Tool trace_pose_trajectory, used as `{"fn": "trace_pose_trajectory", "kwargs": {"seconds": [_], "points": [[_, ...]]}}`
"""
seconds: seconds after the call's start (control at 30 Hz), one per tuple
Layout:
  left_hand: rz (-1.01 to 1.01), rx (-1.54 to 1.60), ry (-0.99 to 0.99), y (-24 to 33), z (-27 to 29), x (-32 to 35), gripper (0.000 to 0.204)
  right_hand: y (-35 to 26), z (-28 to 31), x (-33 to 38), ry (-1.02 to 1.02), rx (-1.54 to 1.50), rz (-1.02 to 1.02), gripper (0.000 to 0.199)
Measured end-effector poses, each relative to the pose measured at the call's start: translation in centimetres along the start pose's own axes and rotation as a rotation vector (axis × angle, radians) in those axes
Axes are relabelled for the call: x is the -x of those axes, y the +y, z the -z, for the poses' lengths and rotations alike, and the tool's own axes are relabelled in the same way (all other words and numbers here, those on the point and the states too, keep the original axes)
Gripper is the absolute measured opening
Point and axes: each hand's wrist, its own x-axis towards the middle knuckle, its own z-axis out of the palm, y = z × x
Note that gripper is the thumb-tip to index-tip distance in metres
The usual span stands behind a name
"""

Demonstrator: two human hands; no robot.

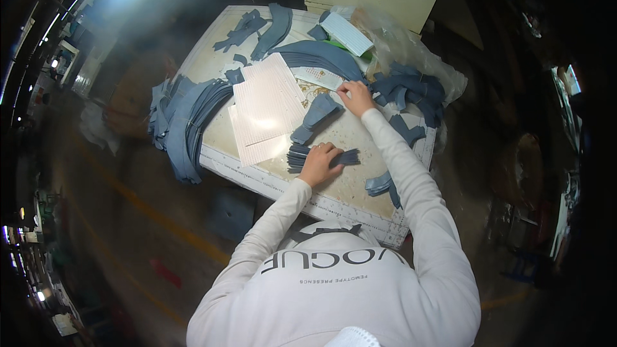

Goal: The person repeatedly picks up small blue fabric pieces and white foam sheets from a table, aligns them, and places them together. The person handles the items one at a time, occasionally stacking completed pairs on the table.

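My left hand (320,164) is closed over a small stack of dark blue fabric pieces (347,157) near the front of the table. The layered edges of the stack stick out on both sides of the fingers. Farther off, my right hand (357,98) has its thumb and fingertips drawn together by the end of a printed paper strip (318,77). What they pinch, if anything, is too small to make out. Yellowish bands or loops (311,92) lie beside those fingertips. Between the two hands rests a folded bundle of blue fabric (316,117).
White lined sheets (267,103) cover the table's middle left. A large blue fabric bundle (196,119) hangs over the left edge. Curved blue pieces (321,56) lie at the back, a tied bundle (411,88) and clear plastic (411,42) at right. Smaller pieces (380,184) lie near the front right.
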Motion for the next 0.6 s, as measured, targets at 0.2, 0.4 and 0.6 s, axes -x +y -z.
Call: {"fn": "trace_pose_trajectory", "kwargs": {"seconds": [0.2,0.4,0.6], "points": [[-0.01,0.024,0.072,0.3,-0.2,0.4,0.036,-0.5,-6.5,-7.6,-0.396,-0.121,-0.359,0.014],[0.016,0.024,0.075,0.7,-0.2,0.6,0.036,0.9,-11.0,-8.8,-0.51,0.187,-0.338,0.018],[-0.015,0.06,0.075,0.7,0.2,0.7,0.037,1.2,-6.3,-8.3,-0.321,-0.227,-0.196,0.02]]}}
